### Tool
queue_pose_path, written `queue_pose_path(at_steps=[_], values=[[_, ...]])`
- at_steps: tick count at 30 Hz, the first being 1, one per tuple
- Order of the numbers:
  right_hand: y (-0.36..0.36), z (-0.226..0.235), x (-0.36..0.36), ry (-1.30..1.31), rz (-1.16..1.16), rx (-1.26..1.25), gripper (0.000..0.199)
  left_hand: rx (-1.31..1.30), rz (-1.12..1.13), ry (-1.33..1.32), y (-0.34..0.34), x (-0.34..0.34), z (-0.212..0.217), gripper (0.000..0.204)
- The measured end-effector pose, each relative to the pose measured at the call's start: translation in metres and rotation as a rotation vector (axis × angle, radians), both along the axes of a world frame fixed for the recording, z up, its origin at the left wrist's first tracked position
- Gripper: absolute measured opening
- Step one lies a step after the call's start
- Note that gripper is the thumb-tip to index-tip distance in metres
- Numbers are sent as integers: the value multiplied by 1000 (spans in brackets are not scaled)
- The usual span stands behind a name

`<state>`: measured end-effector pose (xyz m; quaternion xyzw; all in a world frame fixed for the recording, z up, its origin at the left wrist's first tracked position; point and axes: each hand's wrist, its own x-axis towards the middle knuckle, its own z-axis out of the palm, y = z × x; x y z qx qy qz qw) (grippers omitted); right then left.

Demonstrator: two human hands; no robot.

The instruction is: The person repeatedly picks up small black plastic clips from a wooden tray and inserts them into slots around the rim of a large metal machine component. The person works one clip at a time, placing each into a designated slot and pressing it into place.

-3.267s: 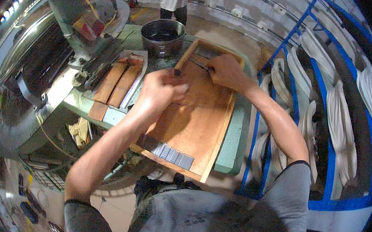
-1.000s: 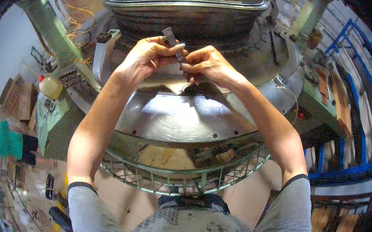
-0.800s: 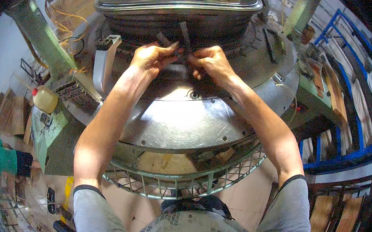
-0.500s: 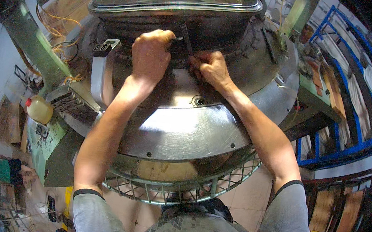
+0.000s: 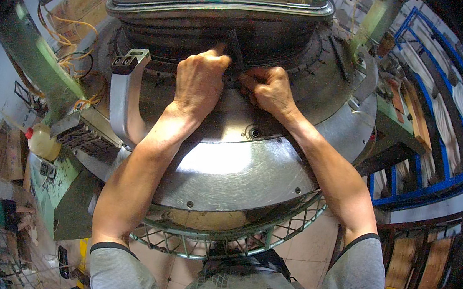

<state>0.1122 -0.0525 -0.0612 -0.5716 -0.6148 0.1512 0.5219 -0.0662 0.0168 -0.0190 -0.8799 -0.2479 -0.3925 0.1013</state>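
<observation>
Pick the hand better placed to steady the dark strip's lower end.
Probably the right hand: its fingers are at the lower end of the dark strip. The left hand is farther left, its fingertips mostly hidden.

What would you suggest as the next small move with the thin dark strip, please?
Perhaps steady the upper part of the thin dark strip with the left hand. The strip stands slightly tilted in front of the dark cylinder, the right hand's fingers are at its lower end, and the left hand is close by on its left. Whether either hand grips it is hard to tell.
</observation>
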Motion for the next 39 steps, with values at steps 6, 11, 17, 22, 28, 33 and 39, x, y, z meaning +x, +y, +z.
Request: queue_pose_path(at_steps=[6,11,17,22,28,33,39], values=[[-2,3,1,10,-18,-55,24,-57,-81,-56,1,0,-3,12],[1,-1,4,-13,-35,-35,25,10,-22,9,1,1,-3,9],[1,-4,5,-68,-24,38,15,2,-12,22,4,5,-4,9],[0,-2,3,-82,-39,49,14,-28,-25,16,4,4,-6,16],[-1,-1,2,-99,-53,62,13,-39,-16,26,6,4,-7,15],[-1,-1,2,-115,-67,62,13,-28,-30,0,6,5,-8,17],[-1,0,1,-133,-58,99,13,-15,-9,42,7,4,-7,11]])
